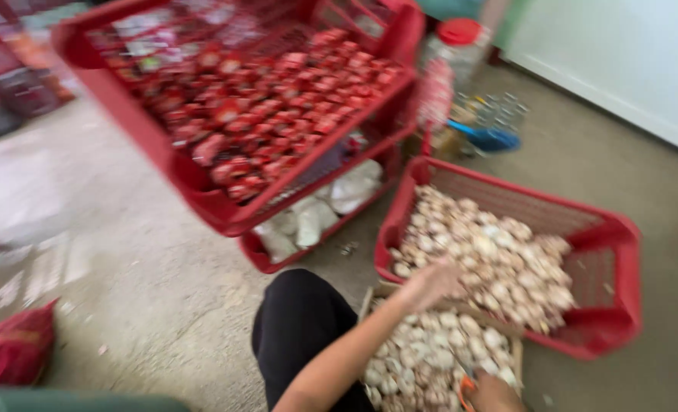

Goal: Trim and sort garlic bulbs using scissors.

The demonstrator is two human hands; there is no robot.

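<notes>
Although the view is blurred by motion, a red basket [617, 252] of pale garlic bulbs [491, 255] is seen on the floor [148, 267], and it serves here as the landmark. Just in front of the basket's near rim, a shallow cardboard box [516, 347] is set, and it is likewise filled with garlic. Over the near left corner of the basket the left hand [428, 284] is held, stretched across the box; whether its fingers are spread or closed on a bulb cannot be told. Below the basket, at the bottom edge of the view, the right hand [495, 394] is seen beside something orange [466, 393]; its fingers are too blurred for their state to be told.

Left of the basket, two more red crates are stacked: the upper crate [125, 107] is packed with small red packets, the lower crate [259, 252] with white bags. Open bare floor is left further to the left. Behind the basket stands a clear jar with a red lid [458, 32].
</notes>
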